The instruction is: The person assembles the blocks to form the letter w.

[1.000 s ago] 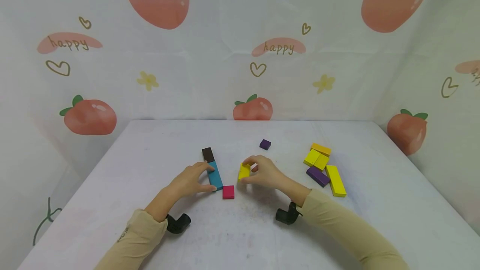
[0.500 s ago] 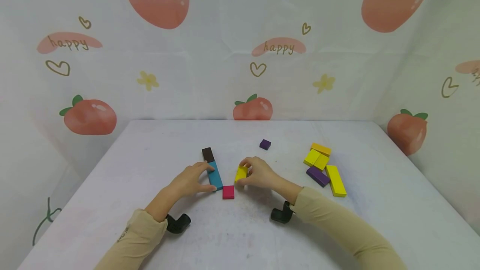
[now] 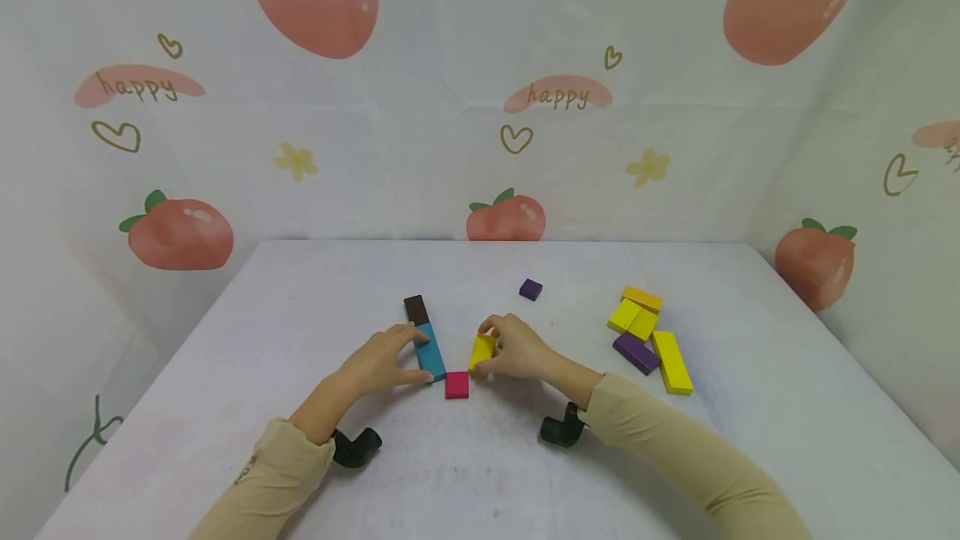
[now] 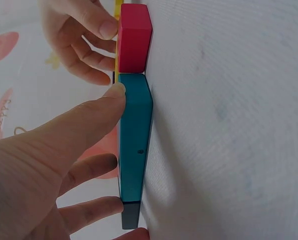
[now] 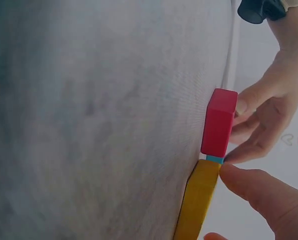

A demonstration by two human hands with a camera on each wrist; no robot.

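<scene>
My left hand (image 3: 382,358) rests on a blue block (image 3: 431,357), thumb at its near end and fingers along it. A dark brown block (image 3: 416,309) meets the blue block's far end. At the blue block's near right corner lies a red square block (image 3: 457,385). My right hand (image 3: 519,347) pinches a yellow block (image 3: 482,350) between thumb and fingers, just behind and right of the red one. In the right wrist view the yellow block (image 5: 196,197) stands close to the red block (image 5: 219,122); whether they touch is hard to tell.
A small purple block (image 3: 531,289) lies farther back. To the right sit an orange block (image 3: 642,299), two small yellow blocks (image 3: 633,320), a long purple block (image 3: 636,353) and a long yellow block (image 3: 672,362). The white table (image 3: 337,273) meets a printed cloth backdrop.
My right hand has moved slightly left with the yellow block, bringing it nearer the red and blue blocks. My left hand has stayed in place.
</scene>
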